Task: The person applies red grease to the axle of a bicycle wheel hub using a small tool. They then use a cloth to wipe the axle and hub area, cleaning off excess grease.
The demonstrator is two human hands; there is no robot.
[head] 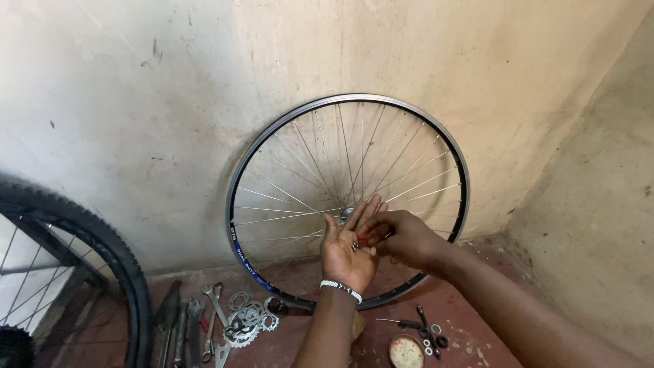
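My left hand (349, 249) is held palm up in front of a bare bicycle wheel rim (235, 204), which leans upright against the wall. Several tiny metal balls (355, 245) lie in the open palm. My right hand (403, 237) reaches over from the right, its fingertips pinched together at the left palm beside the balls. Whether the fingers hold a ball is too small to tell. The wheel's hub (347, 212) shows just behind my left fingers, amid the thin spokes. A white beaded band (340, 289) circles my left wrist.
A tyred bicycle wheel (102, 245) stands at the left edge. On the red floor lie wrenches (212, 310), a sprocket cluster (246, 320), a small round tin (406, 352), washers (428, 346) and a thin dark tool (426, 324). Walls meet in a corner at the right.
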